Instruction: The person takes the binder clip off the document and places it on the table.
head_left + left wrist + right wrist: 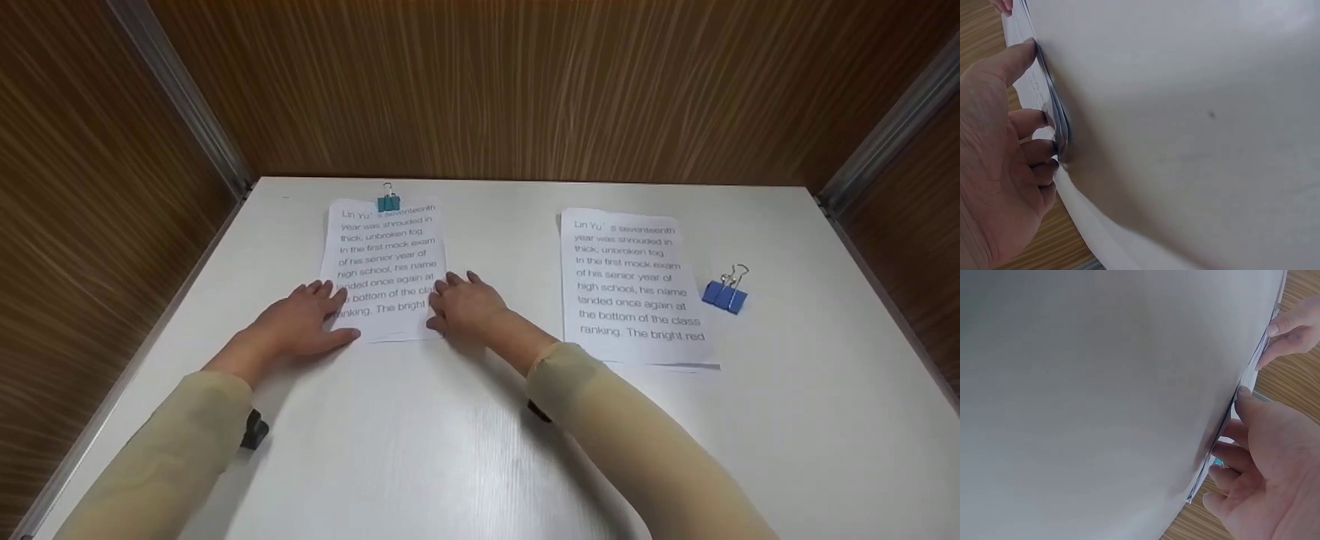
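Observation:
A stack of printed paper sheets [386,262] lies at the left of the table, with a teal binder clip [388,202] on its top edge. My left hand [304,321] touches the stack's lower left edge, thumb spread toward the bottom edge. At the lower right edge, my right hand [469,307] rests with bent fingers against the paper. In the left wrist view, the left thumb and fingertips meet the edge of the sheets [1057,107]. The right wrist view shows the right thumb and fingers along the sheets' edge [1221,424]; neither hand visibly pinches it.
A second stack of printed sheets [634,289] lies to the right, its lower edges slightly fanned. Beside it sits a loose blue binder clip [725,296]. The white table [420,450] is enclosed by wood-grain panels [487,90] at the back and sides.

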The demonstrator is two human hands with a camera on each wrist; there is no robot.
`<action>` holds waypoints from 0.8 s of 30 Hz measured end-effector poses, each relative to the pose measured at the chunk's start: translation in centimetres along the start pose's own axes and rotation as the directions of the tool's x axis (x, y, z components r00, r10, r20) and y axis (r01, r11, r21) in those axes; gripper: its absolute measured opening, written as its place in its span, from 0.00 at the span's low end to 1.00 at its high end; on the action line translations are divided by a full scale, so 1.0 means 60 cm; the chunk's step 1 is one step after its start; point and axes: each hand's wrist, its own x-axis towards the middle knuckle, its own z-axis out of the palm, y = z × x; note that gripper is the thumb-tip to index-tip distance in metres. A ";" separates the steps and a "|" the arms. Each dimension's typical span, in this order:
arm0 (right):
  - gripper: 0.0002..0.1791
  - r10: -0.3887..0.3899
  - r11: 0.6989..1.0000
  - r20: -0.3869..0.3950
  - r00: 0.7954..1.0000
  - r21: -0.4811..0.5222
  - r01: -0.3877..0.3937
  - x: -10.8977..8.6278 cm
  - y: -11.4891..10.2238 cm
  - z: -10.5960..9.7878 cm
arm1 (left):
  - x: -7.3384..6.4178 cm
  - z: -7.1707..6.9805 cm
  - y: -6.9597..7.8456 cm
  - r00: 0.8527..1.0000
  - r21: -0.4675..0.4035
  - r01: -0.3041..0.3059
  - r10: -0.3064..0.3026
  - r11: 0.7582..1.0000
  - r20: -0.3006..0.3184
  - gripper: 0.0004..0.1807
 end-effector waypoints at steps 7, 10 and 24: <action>0.25 -0.022 0.999 -0.009 1.000 0.026 0.022 -0.013 0.014 0.002 | -0.001 0.002 0.017 1.000 0.000 -0.027 0.027 1.000 -0.006 0.47; 0.24 -0.043 0.998 -0.025 0.999 0.034 0.044 -0.022 0.023 0.002 | 0.000 0.003 0.026 0.999 0.015 -0.037 0.037 0.999 -0.004 0.48; 0.25 -0.113 0.988 -0.039 0.993 0.102 0.117 -0.064 0.059 0.010 | -0.002 0.009 0.075 0.998 0.071 -0.061 0.060 0.996 0.010 0.49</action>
